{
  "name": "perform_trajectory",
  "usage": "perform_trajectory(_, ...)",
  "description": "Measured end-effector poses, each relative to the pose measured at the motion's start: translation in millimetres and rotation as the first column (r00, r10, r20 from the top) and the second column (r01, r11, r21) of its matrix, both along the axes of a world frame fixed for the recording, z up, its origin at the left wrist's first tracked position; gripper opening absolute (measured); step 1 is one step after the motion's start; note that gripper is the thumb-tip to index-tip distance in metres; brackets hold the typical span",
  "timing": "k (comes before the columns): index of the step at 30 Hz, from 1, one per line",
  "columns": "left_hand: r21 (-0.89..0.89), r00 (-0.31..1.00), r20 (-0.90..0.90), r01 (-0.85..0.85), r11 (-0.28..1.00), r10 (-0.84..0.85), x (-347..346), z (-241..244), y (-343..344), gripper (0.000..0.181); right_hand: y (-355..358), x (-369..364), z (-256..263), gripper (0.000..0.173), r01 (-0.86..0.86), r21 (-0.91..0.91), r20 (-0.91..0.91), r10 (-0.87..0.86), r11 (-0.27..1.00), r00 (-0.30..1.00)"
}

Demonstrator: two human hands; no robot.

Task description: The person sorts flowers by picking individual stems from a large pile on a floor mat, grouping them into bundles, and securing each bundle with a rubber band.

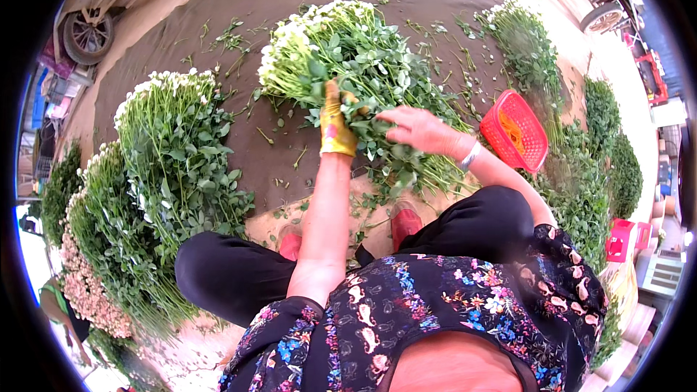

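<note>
My left hand (pixel 338 125) wears a yellow patterned glove and is closed around leafy stems of white flowers. These stems lie against a large heap of white-flowered stems (pixel 375 60), blooms at the upper left and cut ends at the lower right. Bare, slightly blurred, my right hand (pixel 422 129) reaches over the leaves just right of the glove. Its fingers are spread, with nothing plainly held between them; a pale band circles the wrist. Leaves partly hide the stems in the glove.
Flower bundles (pixel 174 147) stand at left; more greenery (pixel 577 174) lies at right. A red plastic basket (pixel 503 144) holds yellow-orange bands. Leaf scraps litter the dark ground sheet (pixel 163 38). Wheeled vehicles stand beyond it. Another person (pixel 60 305) is at the lower left.
</note>
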State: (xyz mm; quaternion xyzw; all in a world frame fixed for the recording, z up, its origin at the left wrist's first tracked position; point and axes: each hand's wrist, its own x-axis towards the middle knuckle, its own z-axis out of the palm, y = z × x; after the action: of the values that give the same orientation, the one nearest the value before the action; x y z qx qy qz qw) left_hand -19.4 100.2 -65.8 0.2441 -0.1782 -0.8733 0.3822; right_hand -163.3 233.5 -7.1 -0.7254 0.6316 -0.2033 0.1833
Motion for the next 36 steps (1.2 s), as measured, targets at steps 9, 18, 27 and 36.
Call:
perform_trajectory(9,-0.066,0.815,-0.557,0.145,0.987,-0.156,34.7,-40.8,-18.0,0.053,-49.8,-71.8,-81.9,0.012,0.451,-0.190,0.057,-0.449,0.872,0.892)
perform_trajectory(18,0.012,0.978,-0.117,0.177,0.984,-0.174,30.4,-25.4,-8.2,0.063,-95.2,47.7,-4.7,0.020,0.281,-0.371,0.361,-0.141,0.885,0.922)
perform_trajectory(27,-0.269,0.943,-0.124,0.268,0.925,-0.309,36.2,-33.9,-6.0,0.045,-117.5,39.4,-7.2,0.022,0.140,-0.182,0.467,-0.040,0.973,0.883)
perform_trajectory(36,-0.169,0.810,-0.526,0.199,0.965,-0.259,70.5,-72.0,-44.8,0.050,-86.1,-9.4,-94.6,0.023,0.412,-0.090,-0.315,-0.419,0.907,0.852)
